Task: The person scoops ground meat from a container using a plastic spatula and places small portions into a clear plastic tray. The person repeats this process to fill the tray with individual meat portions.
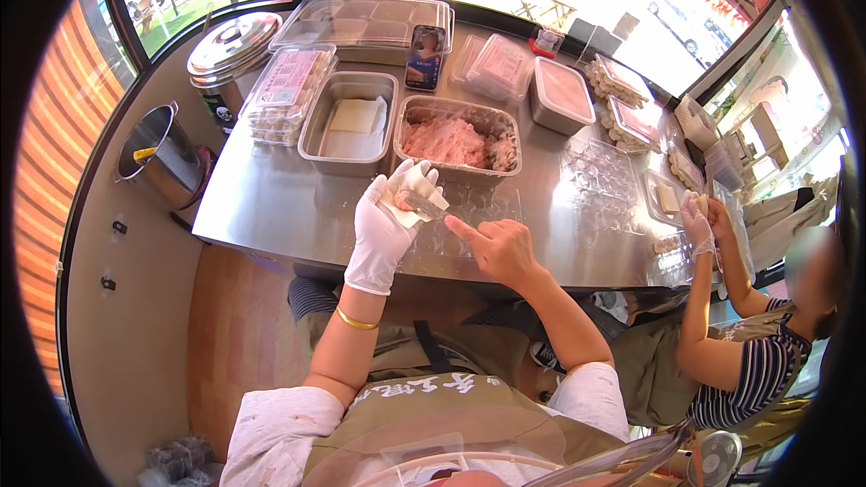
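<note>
On the gloved palm of my left hand (385, 230) lies a square dough wrapper (408, 218), its edges raised by my fingers. My bare right hand (502, 248) grips a flat metal spreader (429, 206), the index finger stretched along it. The spreader's tip touches a dab of pink minced filling (403, 199) on the wrapper. Just beyond my hands stands a metal pan (460, 174) of pink minced meat (443, 138), with green-flecked filling at its right side. Left of it, a second metal pan (312, 149) holds a stack of square wrappers (354, 116) on white paper.
A clear moulded tray (484, 206) lies below my right hand. Lidded boxes (287, 91), a phone (426, 57) and a covered container (563, 91) line the back. A steel pot (159, 162) stands left. At right, a co-worker's hands (700, 216) hold a wrapper.
</note>
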Action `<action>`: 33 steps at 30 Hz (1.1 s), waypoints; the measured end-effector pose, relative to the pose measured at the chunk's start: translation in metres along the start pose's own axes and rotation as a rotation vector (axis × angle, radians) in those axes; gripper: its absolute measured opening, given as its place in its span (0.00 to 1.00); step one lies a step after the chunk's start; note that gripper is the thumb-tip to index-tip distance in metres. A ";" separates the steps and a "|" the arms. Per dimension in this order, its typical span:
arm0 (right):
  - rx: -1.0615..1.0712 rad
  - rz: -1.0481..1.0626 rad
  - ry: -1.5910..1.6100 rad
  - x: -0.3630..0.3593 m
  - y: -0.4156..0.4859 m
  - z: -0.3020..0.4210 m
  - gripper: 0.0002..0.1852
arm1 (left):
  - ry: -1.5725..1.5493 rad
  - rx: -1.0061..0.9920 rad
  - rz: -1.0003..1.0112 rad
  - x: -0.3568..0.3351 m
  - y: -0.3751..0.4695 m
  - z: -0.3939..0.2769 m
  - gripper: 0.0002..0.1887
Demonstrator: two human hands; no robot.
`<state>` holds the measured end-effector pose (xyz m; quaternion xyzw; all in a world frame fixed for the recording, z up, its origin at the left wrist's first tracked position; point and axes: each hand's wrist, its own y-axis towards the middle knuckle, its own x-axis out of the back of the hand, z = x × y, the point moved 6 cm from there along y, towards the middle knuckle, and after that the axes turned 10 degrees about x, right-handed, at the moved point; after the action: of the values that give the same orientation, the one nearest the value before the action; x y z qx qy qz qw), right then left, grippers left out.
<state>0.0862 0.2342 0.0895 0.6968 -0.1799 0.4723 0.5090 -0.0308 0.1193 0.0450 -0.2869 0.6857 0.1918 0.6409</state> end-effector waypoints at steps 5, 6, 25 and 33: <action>0.035 0.046 -0.072 0.031 -0.016 0.008 0.29 | -0.108 0.015 0.025 -0.005 -0.002 -0.011 0.26; 0.030 0.048 -0.066 0.039 -0.017 0.006 0.29 | -0.085 -0.015 0.006 -0.006 -0.002 -0.015 0.26; -0.152 -0.032 -0.108 0.028 -0.051 0.011 0.26 | -0.047 0.115 -0.026 0.008 0.017 0.009 0.26; -0.789 -0.428 0.620 0.006 -0.091 -0.012 0.14 | 0.208 0.030 -0.032 -0.010 0.005 0.010 0.13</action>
<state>0.1499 0.2838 0.0462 0.3018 -0.0389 0.4380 0.8459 -0.0261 0.1308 0.0532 -0.3067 0.7465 0.1405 0.5735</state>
